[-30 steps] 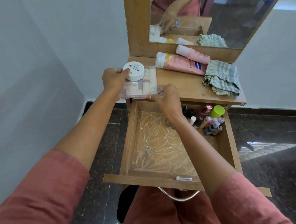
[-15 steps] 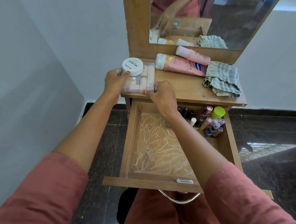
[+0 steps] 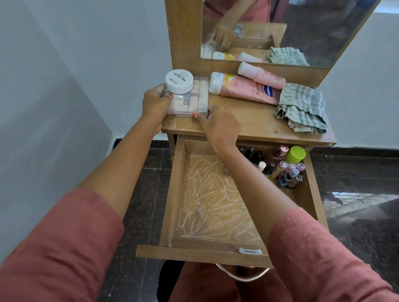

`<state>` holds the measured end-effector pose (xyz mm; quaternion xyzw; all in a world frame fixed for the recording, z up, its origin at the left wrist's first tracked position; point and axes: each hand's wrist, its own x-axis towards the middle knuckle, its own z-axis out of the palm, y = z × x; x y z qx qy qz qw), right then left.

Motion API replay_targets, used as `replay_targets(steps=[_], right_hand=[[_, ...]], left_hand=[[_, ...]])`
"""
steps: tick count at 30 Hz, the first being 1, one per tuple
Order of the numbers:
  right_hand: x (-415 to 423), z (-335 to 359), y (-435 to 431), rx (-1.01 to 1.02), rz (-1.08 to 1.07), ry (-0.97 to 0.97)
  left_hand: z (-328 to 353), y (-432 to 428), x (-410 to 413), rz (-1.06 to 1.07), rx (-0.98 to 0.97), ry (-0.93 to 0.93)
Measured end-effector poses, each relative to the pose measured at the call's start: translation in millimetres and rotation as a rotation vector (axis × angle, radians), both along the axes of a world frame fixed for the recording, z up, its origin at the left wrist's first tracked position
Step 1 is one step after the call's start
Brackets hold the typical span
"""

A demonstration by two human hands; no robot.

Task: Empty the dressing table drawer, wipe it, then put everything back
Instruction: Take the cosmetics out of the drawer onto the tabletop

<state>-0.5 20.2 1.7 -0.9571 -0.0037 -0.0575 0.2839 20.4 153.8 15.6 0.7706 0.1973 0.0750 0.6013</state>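
Observation:
The wooden drawer [image 3: 173, 199] is pulled out, its floor covered in white scribbles. At its back right corner stand several small cosmetic bottles [image 3: 286, 171] and a green-capped one [image 3: 295, 154]. A clear plastic box [image 3: 190, 100] of pale tubes rests on the left end of the dressing table top [image 3: 250, 122], with a white round jar [image 3: 179, 81] on its lid. My left hand [image 3: 154, 104] grips the box's left side. My right hand [image 3: 218, 124] pinches its near right corner.
Two pink lotion bottles [image 3: 243, 87] lie on the tabletop beside the box, and a green checked cloth [image 3: 303, 108] lies at the right end. A mirror [image 3: 302, 20] stands behind. A white wall is close on the left; dark polished floor lies below.
Both hands carried the clear box with the jar away from above the drawer, up and back, and set it onto the left end of the tabletop.

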Motion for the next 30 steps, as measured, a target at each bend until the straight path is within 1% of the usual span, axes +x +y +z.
replay_targets(steps=[10,16,20,24,27,30], right_hand=[[3,-3,5,-0.052,-0.057,-0.044],[1,-4,4,-0.026,-0.032,-0.053],[-5,-4,-1,0.063,-0.013,-0.062],[-18,-3,-10,0.229,0.013,-0.044],[-35,-2,-20,0.333,0.069,-0.036],[-51,-4,-38,0.370,0.094,-0.044]], left_hand=[[-1,-1,11,0.000,0.000,-0.009],[-3,-2,6,0.014,-0.002,-0.032],[-5,-5,-6,0.039,0.031,-0.026],[-3,-12,-27,0.100,0.021,-0.070],[1,-22,-47,0.144,0.063,-0.110],[3,-34,-67,0.178,0.134,-0.139]])
